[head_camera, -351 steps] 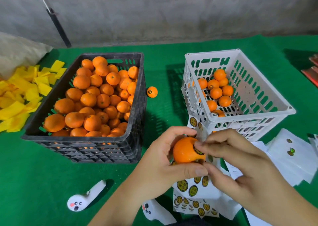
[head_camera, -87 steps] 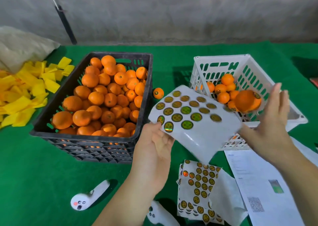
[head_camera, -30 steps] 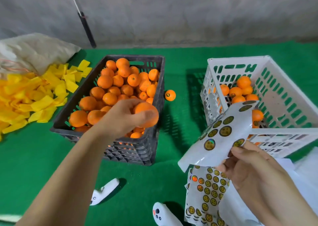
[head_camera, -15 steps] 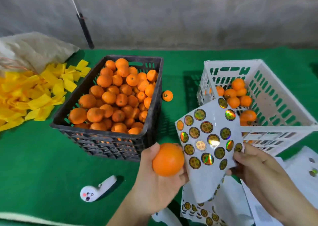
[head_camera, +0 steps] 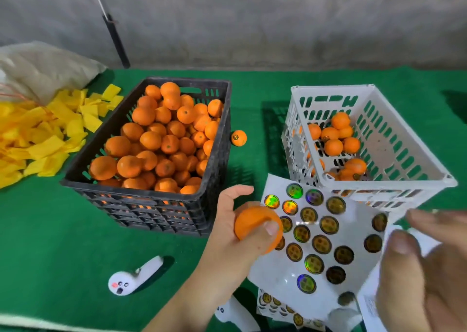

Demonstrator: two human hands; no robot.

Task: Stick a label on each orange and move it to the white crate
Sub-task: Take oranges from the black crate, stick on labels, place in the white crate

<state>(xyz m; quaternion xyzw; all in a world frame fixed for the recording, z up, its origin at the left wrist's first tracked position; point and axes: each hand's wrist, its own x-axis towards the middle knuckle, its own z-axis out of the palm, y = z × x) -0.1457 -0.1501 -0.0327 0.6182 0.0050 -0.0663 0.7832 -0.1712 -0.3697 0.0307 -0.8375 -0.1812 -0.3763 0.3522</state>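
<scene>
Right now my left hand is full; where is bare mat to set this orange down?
Bare green mat lies in front of the black crate, left of the white controller. The strip between the crates holds one loose orange. Around the sticker sheet is crowded.

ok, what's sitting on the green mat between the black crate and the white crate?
Head view: one loose orange lies close beside the black plastic crate; from there to the white plastic crate is only bare green mat.
</scene>
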